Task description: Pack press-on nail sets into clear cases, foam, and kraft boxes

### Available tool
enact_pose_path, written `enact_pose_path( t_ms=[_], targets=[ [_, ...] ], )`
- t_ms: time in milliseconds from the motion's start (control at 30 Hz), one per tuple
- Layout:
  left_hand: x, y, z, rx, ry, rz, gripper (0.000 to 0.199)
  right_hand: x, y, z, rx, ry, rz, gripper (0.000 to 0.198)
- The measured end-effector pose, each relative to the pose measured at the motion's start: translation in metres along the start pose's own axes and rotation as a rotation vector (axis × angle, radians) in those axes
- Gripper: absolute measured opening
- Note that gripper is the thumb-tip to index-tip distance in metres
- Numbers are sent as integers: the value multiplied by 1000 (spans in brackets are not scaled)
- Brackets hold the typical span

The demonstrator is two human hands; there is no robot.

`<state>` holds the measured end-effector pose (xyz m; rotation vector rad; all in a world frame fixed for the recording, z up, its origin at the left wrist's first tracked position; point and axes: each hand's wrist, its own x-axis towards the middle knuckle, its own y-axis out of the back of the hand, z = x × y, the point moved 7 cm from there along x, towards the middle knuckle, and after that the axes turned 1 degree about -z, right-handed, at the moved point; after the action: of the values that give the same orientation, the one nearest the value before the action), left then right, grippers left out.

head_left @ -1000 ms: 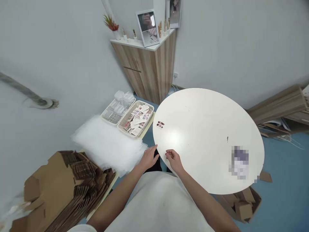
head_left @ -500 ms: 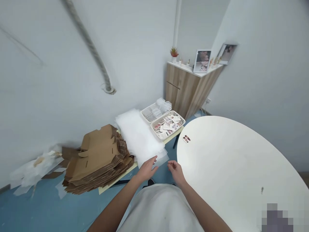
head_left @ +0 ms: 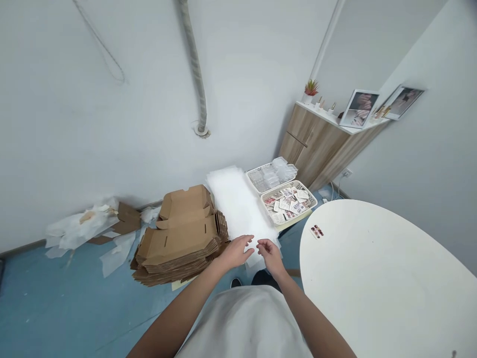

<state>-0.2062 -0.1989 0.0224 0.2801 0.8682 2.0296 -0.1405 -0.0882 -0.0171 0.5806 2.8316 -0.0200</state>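
My left hand (head_left: 237, 251) hovers over the near end of a stack of white foam sheets (head_left: 240, 199), thumb apart from the fingers, with nothing in it. Close beside it is my right hand (head_left: 271, 255), its fingers loosely bent with small gaps between them and nothing visible in its grasp. The two hands face each other without touching. Left of the sheets lies a thick stack of flattened brown cardboard boxes (head_left: 186, 228). Behind the right hand, a white basket (head_left: 265, 198) holds many small printed cards (head_left: 288, 203).
A second white basket (head_left: 249, 175) with clear plastic pieces stands against the wall. To my right is a round white table (head_left: 380, 268) bearing a small card (head_left: 317, 231). A wooden cabinet (head_left: 316, 141) fills the corner. Scrap wrapping (head_left: 80, 228) litters the floor at left.
The view has swung left, so everything sits further right in the picture. My hands have come closer together over the foam sheets, and the right hand's fingers have loosened slightly.
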Motion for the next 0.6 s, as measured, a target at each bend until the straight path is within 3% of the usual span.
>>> enact_pose_path(
  t_ms=[167,333,467,600],
  targets=[
    [33,13,2,7,-7,-54,46,31,28,-17,-50,-38,39,30],
    [77,32,0,8,33,-115,55,85,56,-33,-49,-113,109,32],
    [125,54,-9,-70,146,-33,56,143,53,-45,-86,-73,4,35],
    [176,73,-28,-300,313,96,55,207,49,-57,-222,17,-33,36]
  ],
)
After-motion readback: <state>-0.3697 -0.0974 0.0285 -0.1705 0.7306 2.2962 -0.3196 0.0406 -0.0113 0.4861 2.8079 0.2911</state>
